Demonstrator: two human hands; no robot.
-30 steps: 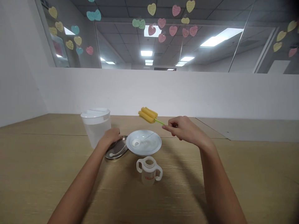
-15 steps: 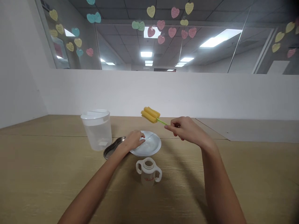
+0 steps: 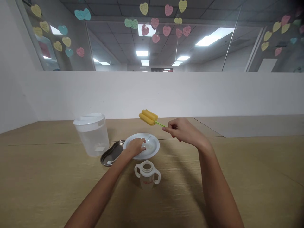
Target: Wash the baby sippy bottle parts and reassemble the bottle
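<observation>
My right hand [image 3: 184, 131] is closed around the thin green handle of a yellow sponge bottle brush [image 3: 148, 117], raised above the table with its head pointing left. Over the white plate [image 3: 154, 151] is my left hand [image 3: 136, 147], thumb and index finger apart; whether it touches the plate I cannot tell. A thin pale line crosses the plate near those fingertips. In front of the plate, a baby bottle [image 3: 147, 175] with two white handles stands upright, its top uncovered. A metal kidney dish [image 3: 111, 153] sits left of the plate, partly hidden by my left forearm.
A translucent bucket [image 3: 95, 139] with a white top stands behind the kidney dish. Inside that dish lies a small white-tipped item [image 3: 109, 162]. Behind the wooden table [image 3: 47, 177] rises a white wall [image 3: 118, 95], with a window bearing heart-shaped notes above it.
The view has shifted a little, so things on the table appear further left. My left hand stays over the plate and my right hand still holds the brush raised.
</observation>
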